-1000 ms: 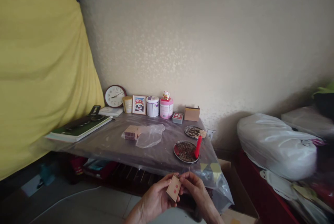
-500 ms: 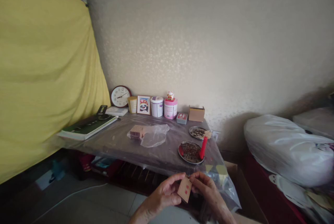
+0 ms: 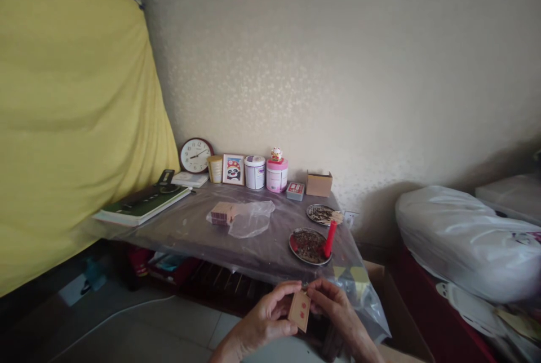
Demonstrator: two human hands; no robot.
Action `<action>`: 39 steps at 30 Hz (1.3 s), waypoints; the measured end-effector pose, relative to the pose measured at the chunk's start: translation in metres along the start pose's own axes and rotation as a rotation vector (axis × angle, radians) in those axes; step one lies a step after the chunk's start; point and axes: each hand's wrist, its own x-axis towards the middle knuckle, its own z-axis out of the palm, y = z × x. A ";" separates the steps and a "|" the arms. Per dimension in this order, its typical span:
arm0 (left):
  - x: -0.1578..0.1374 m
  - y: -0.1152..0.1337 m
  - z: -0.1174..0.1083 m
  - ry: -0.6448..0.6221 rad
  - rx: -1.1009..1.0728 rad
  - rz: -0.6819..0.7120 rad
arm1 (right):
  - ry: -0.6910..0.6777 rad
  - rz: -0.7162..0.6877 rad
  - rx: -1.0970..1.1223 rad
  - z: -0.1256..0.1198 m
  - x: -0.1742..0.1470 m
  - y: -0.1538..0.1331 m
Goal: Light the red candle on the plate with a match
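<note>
Just in front of the table's near edge, I hold a small tan paper packet (image 3: 299, 313) with red characters printed on it. My left hand (image 3: 264, 318) pinches it along its left side, thumb low on the front and fingers at the top corner. At its top right corner, the fingers of my right hand (image 3: 333, 304) are closed; whatever small part they pinch is hard to make out. Beyond my hands, a metal plate (image 3: 310, 262) carries dark dried bits and a red tube-like tool (image 3: 330, 240). A stack of similar tan packets (image 3: 221, 214) lies in a clear plastic bag (image 3: 252, 222).
A second plate (image 3: 313, 206) with pale thin sticks sits behind. Along the wall stand a clock (image 3: 196, 155), a panda picture (image 3: 233, 169), tins (image 3: 255, 173) and a cardboard box (image 3: 319, 184). A green book (image 3: 146, 205) lies left; a white bag (image 3: 460, 239) bulges right.
The packet has turned slightly more upright, and my left thumb has slid a little lower to the right across it. My right hand stays nearly in place.
</note>
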 end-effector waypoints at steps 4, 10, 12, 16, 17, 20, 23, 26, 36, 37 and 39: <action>-0.002 -0.001 0.000 0.004 0.007 0.000 | 0.007 0.005 0.005 -0.002 -0.001 -0.001; -0.005 0.002 0.001 -0.025 0.015 -0.035 | 0.097 0.027 0.133 -0.007 -0.006 -0.004; -0.005 0.003 0.000 -0.031 0.028 -0.042 | 0.150 0.002 0.179 -0.009 -0.006 -0.005; -0.004 0.004 -0.001 -0.059 0.015 -0.035 | 0.241 -0.084 0.282 -0.013 -0.004 -0.006; -0.004 0.004 -0.001 -0.054 0.011 -0.031 | 0.256 -0.108 0.306 -0.013 -0.004 -0.006; -0.004 0.007 0.000 -0.016 -0.003 -0.024 | 0.285 -0.168 0.350 -0.013 -0.003 -0.009; -0.004 0.010 0.001 0.018 -0.019 -0.027 | 0.268 -0.232 0.319 -0.008 -0.005 -0.011; -0.002 0.010 0.000 0.089 -0.040 -0.007 | 0.221 -0.301 0.206 0.001 -0.007 -0.010; 0.003 0.001 -0.006 0.266 -0.042 0.056 | 0.287 -0.619 -0.428 0.024 -0.007 0.014; 0.003 0.001 -0.006 0.277 -0.037 0.056 | 0.296 -0.658 -0.491 0.025 -0.007 0.015; 0.004 0.000 -0.006 0.292 -0.030 0.060 | 0.312 -0.719 -0.577 0.025 -0.007 0.015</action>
